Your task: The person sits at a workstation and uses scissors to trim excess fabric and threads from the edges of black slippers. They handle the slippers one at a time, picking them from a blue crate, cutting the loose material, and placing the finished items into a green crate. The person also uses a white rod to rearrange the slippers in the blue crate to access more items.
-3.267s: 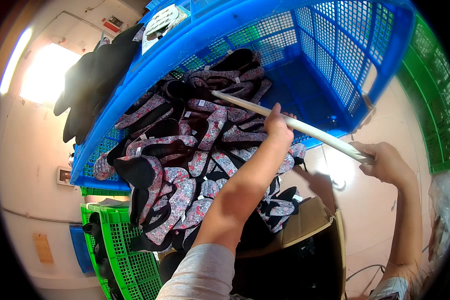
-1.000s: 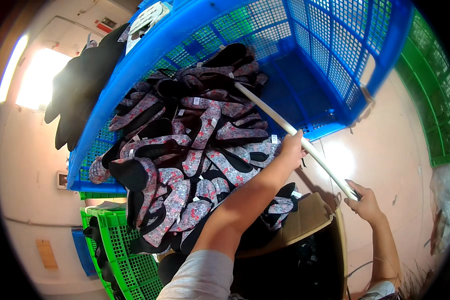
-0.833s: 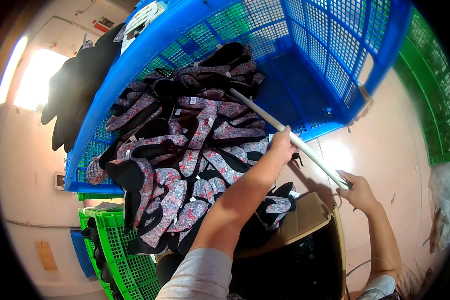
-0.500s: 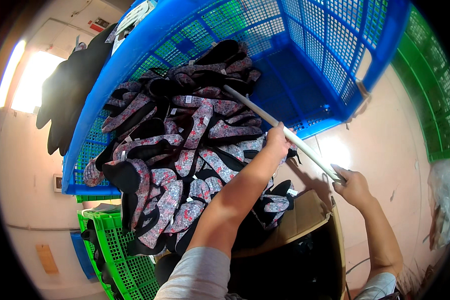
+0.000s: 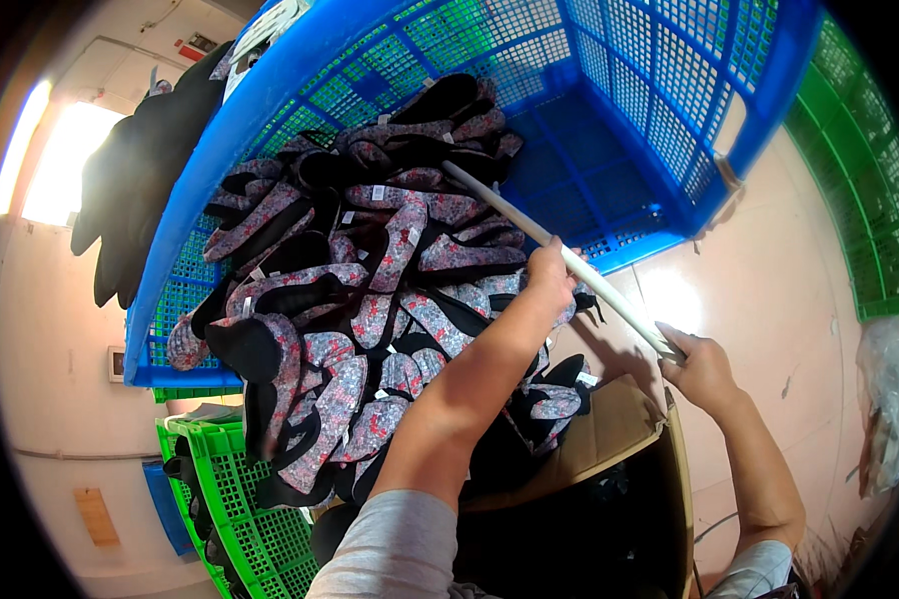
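With both hands I grip a long pale pole (image 5: 609,295). My left hand (image 5: 551,275) is wrapped round its middle, and my right hand (image 5: 701,369) closes on its near end. The pole's far end reaches into a heap of soft padded pieces (image 5: 395,250), grey with red floral print and black sides, several with small white tags. What that end touches is partly hidden among them. The heap fills the left part of a large blue plastic basket (image 5: 659,225), tipped on its side, and spills over its edge toward an open cardboard box (image 5: 609,434) below.
Green plastic crates (image 5: 260,499) stand at lower left, and another green crate (image 5: 864,170) is at far right. Black flat pieces (image 5: 150,170) hang beyond the basket's left rim. A clear plastic bag (image 5: 884,399) lies at right. The box interior looks dark.
The pole and both hands have shifted slightly up and to the left, its far end a little deeper among the padded pieces. The heap looks nearly the same.
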Demonstrator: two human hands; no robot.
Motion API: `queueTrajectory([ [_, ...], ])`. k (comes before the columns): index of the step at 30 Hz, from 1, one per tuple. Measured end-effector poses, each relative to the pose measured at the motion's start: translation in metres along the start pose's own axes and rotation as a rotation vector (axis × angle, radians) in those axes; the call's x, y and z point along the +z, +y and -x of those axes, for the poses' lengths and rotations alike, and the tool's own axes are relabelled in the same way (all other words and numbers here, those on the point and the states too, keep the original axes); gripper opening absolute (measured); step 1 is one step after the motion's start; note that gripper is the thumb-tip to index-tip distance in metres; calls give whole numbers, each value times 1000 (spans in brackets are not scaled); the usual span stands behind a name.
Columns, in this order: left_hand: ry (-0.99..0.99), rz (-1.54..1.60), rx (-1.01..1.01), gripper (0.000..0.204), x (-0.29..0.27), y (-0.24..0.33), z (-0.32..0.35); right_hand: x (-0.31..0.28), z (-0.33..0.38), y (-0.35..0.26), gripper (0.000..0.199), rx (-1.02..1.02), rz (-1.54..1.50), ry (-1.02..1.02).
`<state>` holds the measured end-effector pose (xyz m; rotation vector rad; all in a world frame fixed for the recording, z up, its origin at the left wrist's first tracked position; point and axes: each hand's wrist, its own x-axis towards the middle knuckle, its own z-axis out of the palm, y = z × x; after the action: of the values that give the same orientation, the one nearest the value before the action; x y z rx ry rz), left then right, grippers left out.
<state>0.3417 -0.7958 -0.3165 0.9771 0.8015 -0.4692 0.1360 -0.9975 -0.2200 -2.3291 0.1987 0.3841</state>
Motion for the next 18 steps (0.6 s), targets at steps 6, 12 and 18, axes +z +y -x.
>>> queueTrajectory([
  [6,-6,-80,60,32,7,-10,10,12,7,17,58,3,-75,28],
  [12,-17,-39,40,34,-4,10,-5,9,-5,-14,59,99,-125,-55],
  [18,7,45,114,34,-3,13,-6,16,-16,-2,59,-27,-45,13],
])
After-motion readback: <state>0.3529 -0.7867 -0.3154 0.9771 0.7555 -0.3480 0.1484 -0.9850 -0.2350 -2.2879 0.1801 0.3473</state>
